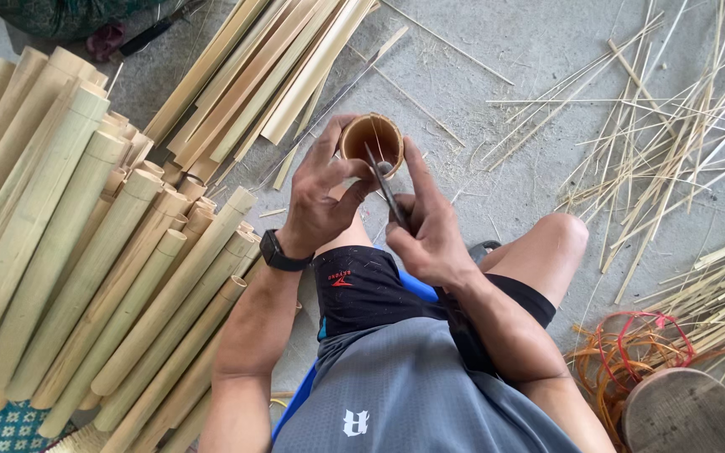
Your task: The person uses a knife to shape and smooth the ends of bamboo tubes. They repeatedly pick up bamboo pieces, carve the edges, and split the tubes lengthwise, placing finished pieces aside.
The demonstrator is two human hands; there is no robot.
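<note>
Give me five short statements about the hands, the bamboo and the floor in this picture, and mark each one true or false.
1. The left hand grips the rim of an upright bamboo tube. True.
2. The right hand is empty. False: it holds a thin blade whose tip reaches across the tube's open end.
3. A stack of round bamboo poles lies on the person's left. True.
4. The thin bamboo slivers are tied in a neat bundle. False: they lie scattered loose on the concrete floor.
5. The left wrist wears a dark watch. True.
</note>
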